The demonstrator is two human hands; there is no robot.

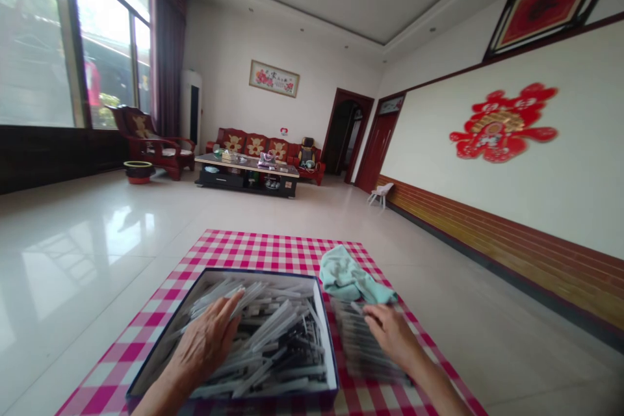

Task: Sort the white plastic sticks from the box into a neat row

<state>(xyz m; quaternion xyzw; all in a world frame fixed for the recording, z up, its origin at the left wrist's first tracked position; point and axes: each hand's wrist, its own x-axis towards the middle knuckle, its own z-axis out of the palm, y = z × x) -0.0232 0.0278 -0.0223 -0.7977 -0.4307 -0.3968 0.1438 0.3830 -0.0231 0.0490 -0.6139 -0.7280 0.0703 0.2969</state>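
A shallow box [327,331] with dark blue outside and white inner walls is filled with loose translucent plastic sticks [277,328], with some dark pieces among them. Over the left part of this box, my left hand [210,338] reaches with fingers stretched out, its fingertips by the sticks. To the right of the box, my right hand [392,335] pinches a translucent plastic stick [358,308]. Beneath and beside it a row of similar sticks [358,344] lies side by side on the cloth, blurred. A light green cloth [353,276] is crumpled just beyond that row.
A pink-and-white checked tablecloth [273,247] covers the table. Across the tiled floor stand a low coffee table [246,166], a red wooden sofa [263,144], an armchair [156,146], a pot [139,172] and a small white chair [381,195].
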